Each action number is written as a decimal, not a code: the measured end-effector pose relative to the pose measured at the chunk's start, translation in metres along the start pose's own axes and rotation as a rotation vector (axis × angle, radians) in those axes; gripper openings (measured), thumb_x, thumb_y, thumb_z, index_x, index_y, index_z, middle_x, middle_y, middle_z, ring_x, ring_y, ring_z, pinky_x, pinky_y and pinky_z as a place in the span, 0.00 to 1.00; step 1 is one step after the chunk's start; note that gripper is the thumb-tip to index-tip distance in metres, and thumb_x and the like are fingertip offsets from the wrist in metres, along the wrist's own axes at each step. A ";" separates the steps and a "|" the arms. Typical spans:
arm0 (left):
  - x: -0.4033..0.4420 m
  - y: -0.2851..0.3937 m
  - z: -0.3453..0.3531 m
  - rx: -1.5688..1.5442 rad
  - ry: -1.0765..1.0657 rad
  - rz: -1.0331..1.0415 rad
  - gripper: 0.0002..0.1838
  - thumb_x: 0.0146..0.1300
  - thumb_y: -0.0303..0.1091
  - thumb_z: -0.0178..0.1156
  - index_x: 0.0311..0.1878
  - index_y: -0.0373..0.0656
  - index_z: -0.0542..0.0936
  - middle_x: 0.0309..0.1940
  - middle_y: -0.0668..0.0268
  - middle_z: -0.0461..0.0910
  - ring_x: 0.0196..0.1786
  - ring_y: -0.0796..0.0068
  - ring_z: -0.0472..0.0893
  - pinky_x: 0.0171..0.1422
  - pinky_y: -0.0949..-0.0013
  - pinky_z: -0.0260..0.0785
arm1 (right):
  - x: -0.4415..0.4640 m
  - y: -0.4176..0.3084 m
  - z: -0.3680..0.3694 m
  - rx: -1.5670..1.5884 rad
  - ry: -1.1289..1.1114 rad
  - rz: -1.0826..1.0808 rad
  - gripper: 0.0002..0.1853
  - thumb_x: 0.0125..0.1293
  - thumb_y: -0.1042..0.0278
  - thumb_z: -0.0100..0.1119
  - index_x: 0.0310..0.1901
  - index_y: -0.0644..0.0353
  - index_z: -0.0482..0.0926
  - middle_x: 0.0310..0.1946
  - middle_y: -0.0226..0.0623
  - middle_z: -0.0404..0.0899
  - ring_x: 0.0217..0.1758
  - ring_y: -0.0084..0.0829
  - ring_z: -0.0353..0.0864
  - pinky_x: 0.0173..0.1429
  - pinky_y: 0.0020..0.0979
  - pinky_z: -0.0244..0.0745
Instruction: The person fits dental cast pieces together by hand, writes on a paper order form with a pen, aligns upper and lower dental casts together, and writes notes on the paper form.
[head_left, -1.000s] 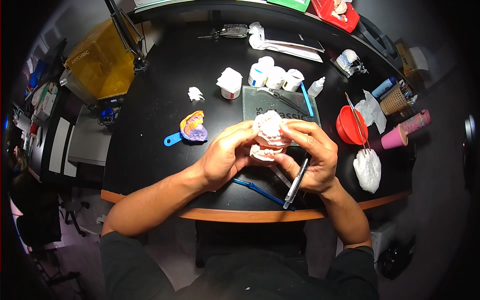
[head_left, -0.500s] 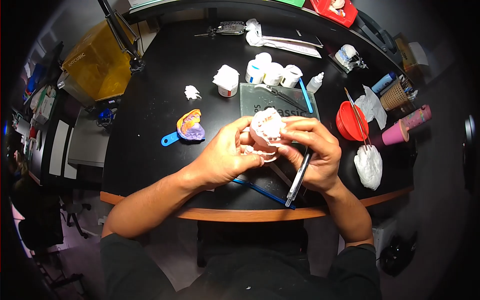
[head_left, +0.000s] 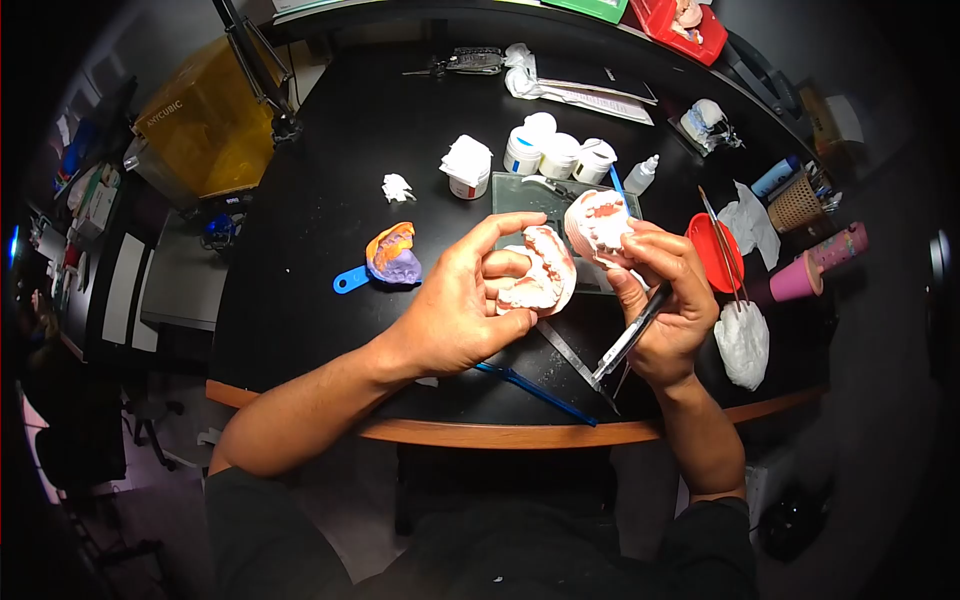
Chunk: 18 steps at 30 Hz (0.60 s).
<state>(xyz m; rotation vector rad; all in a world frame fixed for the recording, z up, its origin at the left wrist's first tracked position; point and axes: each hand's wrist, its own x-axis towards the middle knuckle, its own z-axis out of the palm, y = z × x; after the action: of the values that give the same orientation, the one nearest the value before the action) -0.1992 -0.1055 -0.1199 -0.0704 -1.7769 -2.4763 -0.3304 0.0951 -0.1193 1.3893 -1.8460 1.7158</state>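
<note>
My left hand (head_left: 460,295) grips a horseshoe-shaped dental cast (head_left: 552,275), its tooth side turned up, with the thumb along the near edge. To the right, my right hand (head_left: 672,295) pinches a second dental cast (head_left: 597,225) between thumb and fingers. A pen (head_left: 632,335) is also tucked in that hand, pointing down toward me. The two casts are held close to each other but apart, over a glass slab (head_left: 508,200). Beneath the hands lie a metal ruler (head_left: 565,350) and a long blue tool (head_left: 530,388).
An impression tray (head_left: 394,262) with orange and purple material lies left. White jars (head_left: 522,152), a dropper bottle (head_left: 641,175) and another jar (head_left: 467,170) stand behind. On the right are a red bowl (head_left: 712,245), a white lump (head_left: 742,350) and a pink cup (head_left: 797,278).
The two casts were held together, one above the other; now they are separated. My right hand has moved right and up with its cast. The view has shifted slightly.
</note>
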 end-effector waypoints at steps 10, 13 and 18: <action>-0.001 0.002 0.000 0.043 0.019 0.035 0.43 0.58 0.08 0.61 0.77 0.39 0.60 0.57 0.57 0.78 0.59 0.71 0.85 0.63 0.70 0.82 | 0.000 -0.006 0.002 0.012 0.001 0.057 0.18 0.61 0.81 0.77 0.53 0.67 0.85 0.51 0.49 0.85 0.60 0.43 0.86 0.61 0.37 0.84; 0.001 0.001 -0.002 0.036 0.032 0.043 0.43 0.56 0.08 0.60 0.76 0.39 0.59 0.58 0.55 0.77 0.59 0.69 0.85 0.62 0.68 0.83 | 0.000 -0.004 0.001 -0.069 -0.019 -0.022 0.19 0.60 0.80 0.78 0.53 0.67 0.85 0.51 0.51 0.85 0.59 0.43 0.86 0.61 0.36 0.83; 0.001 0.004 -0.004 -0.006 0.053 -0.020 0.41 0.57 0.09 0.57 0.75 0.40 0.56 0.58 0.52 0.77 0.58 0.63 0.86 0.59 0.63 0.85 | 0.000 -0.004 0.001 -0.099 -0.039 -0.059 0.21 0.57 0.81 0.79 0.53 0.68 0.85 0.50 0.51 0.86 0.58 0.45 0.87 0.60 0.38 0.83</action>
<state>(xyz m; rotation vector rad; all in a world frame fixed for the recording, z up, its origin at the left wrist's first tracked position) -0.1998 -0.1109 -0.1172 0.0124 -1.7587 -2.4732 -0.3264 0.0946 -0.1173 1.4327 -1.8640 1.5571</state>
